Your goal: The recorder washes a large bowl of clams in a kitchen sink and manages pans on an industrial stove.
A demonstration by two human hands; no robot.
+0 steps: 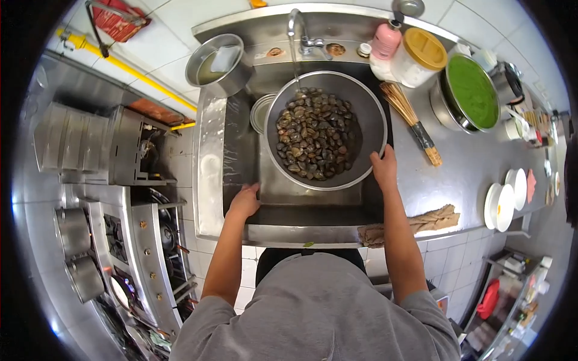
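Observation:
My right hand (384, 169) grips the right rim of a large metal bowl (372, 104) with its thumb over the edge. Brown-shelled clams (316, 133) fill the middle of the bowl, which sits in a stainless steel sink (311, 196). Water runs from the chrome faucet (295, 22) into the bowl near its back edge. My left hand (245, 201) hovers over the sink's front left part, apart from the bowl, with nothing visible in it. A round metal lid or dish (262, 113) shows partly behind the bowl's left side.
A metal pot (195, 67) of cloudy liquid stands at the sink's back left corner. To the right lie a bamboo brush (408, 113), a brown cloth (433, 219), a pot of green liquid (473, 90), a yellow-lidded tub (413, 58) and white plates (499, 207). A gas stove (144, 252) stands left.

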